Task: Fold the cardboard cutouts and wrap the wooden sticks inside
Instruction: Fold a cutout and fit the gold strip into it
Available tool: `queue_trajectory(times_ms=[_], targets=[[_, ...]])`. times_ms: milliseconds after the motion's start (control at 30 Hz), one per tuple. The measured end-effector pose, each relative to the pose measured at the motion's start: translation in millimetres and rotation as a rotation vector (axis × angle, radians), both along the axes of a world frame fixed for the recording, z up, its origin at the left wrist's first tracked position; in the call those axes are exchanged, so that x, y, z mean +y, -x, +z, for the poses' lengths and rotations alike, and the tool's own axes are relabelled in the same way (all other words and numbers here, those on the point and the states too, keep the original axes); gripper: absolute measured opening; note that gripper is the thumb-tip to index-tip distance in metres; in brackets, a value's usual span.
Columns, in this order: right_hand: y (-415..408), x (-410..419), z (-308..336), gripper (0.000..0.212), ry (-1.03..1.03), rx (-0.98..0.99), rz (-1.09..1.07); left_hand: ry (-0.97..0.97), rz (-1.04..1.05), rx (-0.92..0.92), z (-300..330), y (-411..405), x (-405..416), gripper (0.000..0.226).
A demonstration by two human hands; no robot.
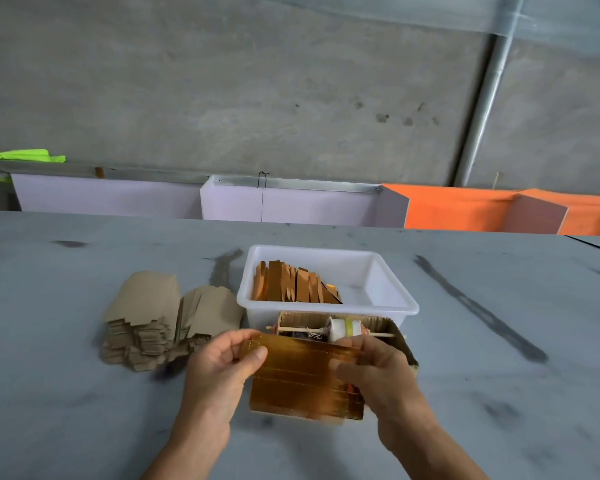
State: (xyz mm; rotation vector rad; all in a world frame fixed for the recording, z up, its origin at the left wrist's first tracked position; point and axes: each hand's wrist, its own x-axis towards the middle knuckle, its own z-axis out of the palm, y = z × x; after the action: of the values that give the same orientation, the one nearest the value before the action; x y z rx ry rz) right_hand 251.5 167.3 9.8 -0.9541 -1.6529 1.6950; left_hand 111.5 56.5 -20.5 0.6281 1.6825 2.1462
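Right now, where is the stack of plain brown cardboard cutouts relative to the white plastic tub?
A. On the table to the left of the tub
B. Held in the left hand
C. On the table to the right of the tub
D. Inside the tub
A. The brown cardboard cutouts lie piled on the grey table, left of the white tub, while both hands grip a gold cutout instead.

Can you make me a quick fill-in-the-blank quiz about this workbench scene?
1. Both hands, left hand and right hand, hold one gold ____.
2. The finished gold pieces stand inside the white ____.
3. The pile of brown cardboard cutouts lies to the tub's ____.

Missing words: cutout; tub; left
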Motion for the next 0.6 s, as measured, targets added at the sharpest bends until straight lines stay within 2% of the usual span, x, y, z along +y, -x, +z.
queue_trajectory(times_ms=[100,167,233,300,367,433,500,600], targets=[[-17.2,5.9,-5.1,0.015,-0.095,0.051,0.019,0.028,-0.061,0.073,1.8,-13.1,-1.5,0.022],[-30.2,10.7,-9.5,0.017,-0.242,0.068,0.052,0.082,-0.060,0.213,1.1,-20.4,-2.3,0.026],[-42.2,14.0,-13.0,0.022,-0.498,0.069,0.064,0.157,-0.016,0.449,-0.2,-24.1,-6.9,0.031],[-56.6,17.4,-18.3,0.025,-0.842,0.063,0.033,0.213,0.039,0.764,-3.6,-27.3,-12.8,0.031],[-69.8,16.9,-27.7,0.012,-1.183,0.010,0.063,0.252,0.029,1.087,-11.4,-31.4,-20.2,0.020],[-80.2,12.4,-42.7,0.008,-1.398,-0.079,0.121,0.301,-0.040,1.296,-20.7,-38.1,-27.7,0.011],[-88.7,6.4,-58.9,0.010,-1.492,-0.146,0.179,0.363,-0.123,1.412,-28.5,-46.4,-33.4,0.013],[-96.1,-1.6,-75.3,0.012,-1.518,-0.207,0.263,0.457,-0.211,1.603,-38.6,-57.5,-40.0,0.016]])
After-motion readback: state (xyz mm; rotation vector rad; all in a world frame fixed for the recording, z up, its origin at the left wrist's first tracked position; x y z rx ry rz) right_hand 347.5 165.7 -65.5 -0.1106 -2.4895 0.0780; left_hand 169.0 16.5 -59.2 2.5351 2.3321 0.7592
